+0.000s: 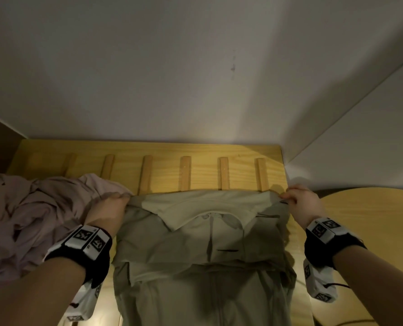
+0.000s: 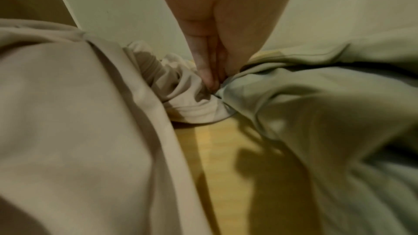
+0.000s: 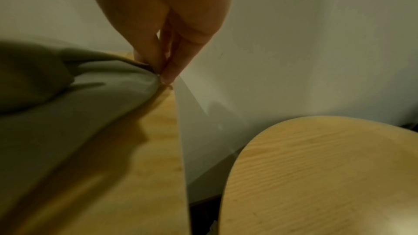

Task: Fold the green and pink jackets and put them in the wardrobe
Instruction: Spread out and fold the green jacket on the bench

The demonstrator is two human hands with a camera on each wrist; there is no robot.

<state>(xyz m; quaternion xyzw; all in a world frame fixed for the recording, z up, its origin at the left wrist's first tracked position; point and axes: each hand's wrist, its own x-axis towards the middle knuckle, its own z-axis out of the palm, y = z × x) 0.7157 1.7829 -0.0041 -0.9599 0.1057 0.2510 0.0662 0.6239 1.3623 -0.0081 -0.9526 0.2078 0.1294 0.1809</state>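
Observation:
The green jacket point(image 1: 195, 243) lies spread front up on a wooden table point(image 1: 167, 149), collar toward the wall, its lower part folded up over the chest. My left hand point(image 1: 115, 203) pinches its left shoulder corner point(image 2: 228, 85), and my right hand point(image 1: 294, 196) pinches the right shoulder corner point(image 3: 153, 76) near the table's right edge. The pink jacket point(image 1: 26, 220) sits crumpled in a heap at the left, touching my left hand; in the left wrist view the pink jacket point(image 2: 79, 122) fills the left side.
A white wall point(image 1: 195, 78) rises right behind the table, with several wooden slats point(image 1: 185, 172) along the table's back. A round wooden tabletop point(image 1: 372, 231) stands close on the right, also seen as the round tabletop point(image 3: 328, 176). A white panel point(image 3: 183, 131) stands between the two.

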